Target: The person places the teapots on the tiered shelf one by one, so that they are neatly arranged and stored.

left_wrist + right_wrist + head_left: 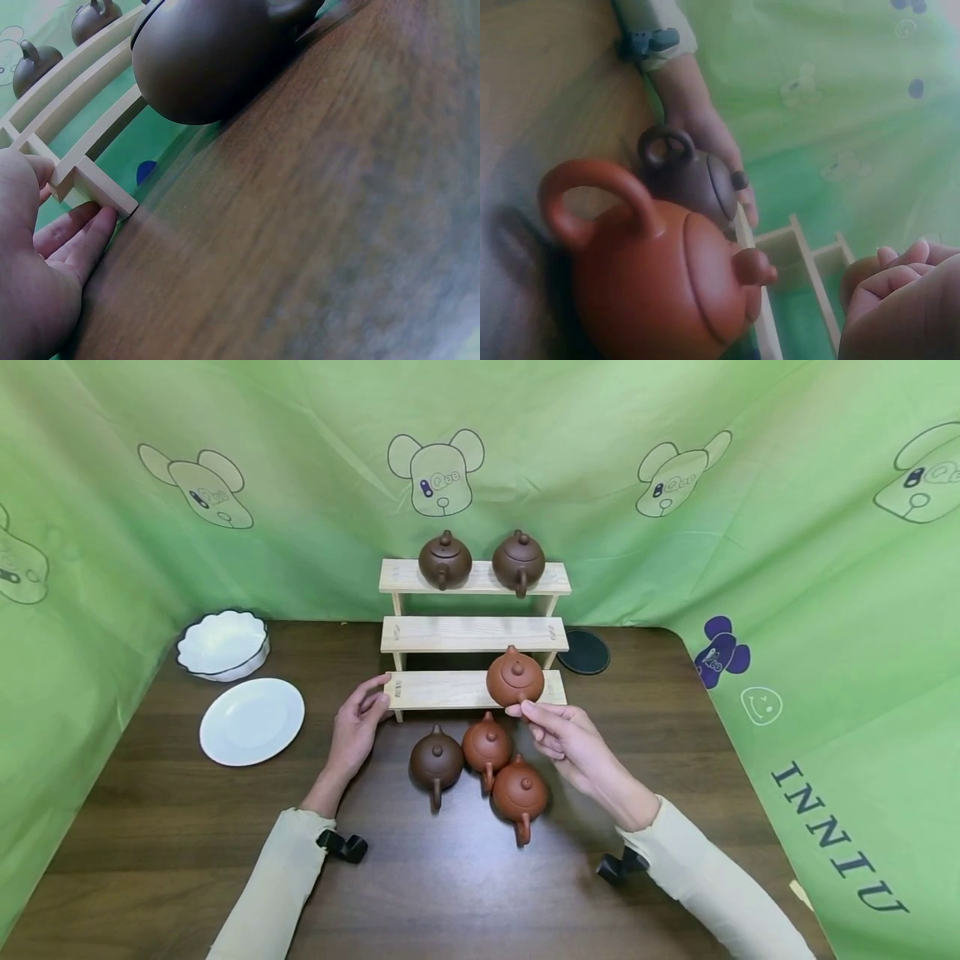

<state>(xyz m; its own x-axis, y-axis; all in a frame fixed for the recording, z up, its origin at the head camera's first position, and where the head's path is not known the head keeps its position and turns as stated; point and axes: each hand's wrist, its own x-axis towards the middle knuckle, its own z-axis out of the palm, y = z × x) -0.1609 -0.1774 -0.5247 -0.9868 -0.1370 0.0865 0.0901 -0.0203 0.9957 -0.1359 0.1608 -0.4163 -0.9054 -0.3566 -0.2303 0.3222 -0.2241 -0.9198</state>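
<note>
My right hand (573, 739) pinches the handle of a reddish-brown clay teapot (515, 678), which overlaps the right part of the lowest step of a wooden stand (442, 691) in the head view. At that step's left end, my left hand (356, 731) holds the stand, with some fingertips against its leg (109, 187). In front of the stand are a dark brown teapot (437, 758) and two reddish ones, one (487, 745) close beside it and the other (520, 792) nearer me. This nearer reddish teapot (652, 277) looms large in the right wrist view.
Two dark teapots, a left one (446, 560) and a right one (518, 562), stand on the top step. A scalloped white bowl (225, 643) and a white plate (252, 722) lie to the left. A dark round coaster (584, 652) is by the stand's right side, before the green curtain (315, 527).
</note>
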